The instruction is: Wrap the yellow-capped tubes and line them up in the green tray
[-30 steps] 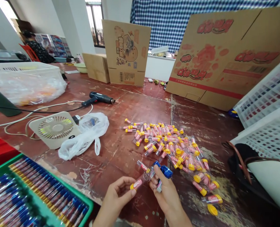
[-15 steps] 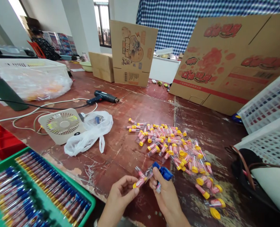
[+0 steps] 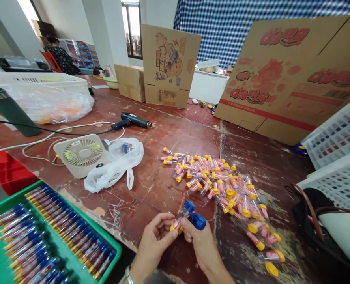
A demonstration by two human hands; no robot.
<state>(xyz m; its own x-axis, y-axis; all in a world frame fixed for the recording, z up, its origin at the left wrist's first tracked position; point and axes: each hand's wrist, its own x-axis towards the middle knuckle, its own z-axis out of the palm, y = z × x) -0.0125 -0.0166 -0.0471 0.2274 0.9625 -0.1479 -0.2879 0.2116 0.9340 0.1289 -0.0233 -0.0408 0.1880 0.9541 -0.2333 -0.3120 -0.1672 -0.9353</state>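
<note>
Low in the middle of the head view, my left hand (image 3: pixel 155 238) is closed around the yellow-capped end of a small clear tube (image 3: pixel 178 221) with pink contents. A blue-topped clear piece (image 3: pixel 189 206) stands at the tube's upper end, in line with it. The thumb and fingers of my right hand (image 3: pixel 203 244) press against the tube near its yellow cap. Another blue-topped piece (image 3: pixel 198 221) is tucked in that same hand; its lower part is hidden by the fingers. Just beyond lies a loose pile of yellow-capped tubes (image 3: pixel 219 176).
A green tray (image 3: pixel 118 252) at left holds rows of blue-topped tubes. Farther off lie a white plastic bag (image 3: pixel 112 169), a small fan (image 3: pixel 80 154) and a heat gun (image 3: pixel 133 120). Cardboard boxes (image 3: pixel 170 67) stand behind. White baskets (image 3: pixel 337 177) and a dark bag (image 3: pixel 307 213) sit at right.
My hands have come closer together. The blue-topped piece has come into line with the yellow-capped tube, and my right fingers have shifted onto the tube. The view has turned slightly left.
</note>
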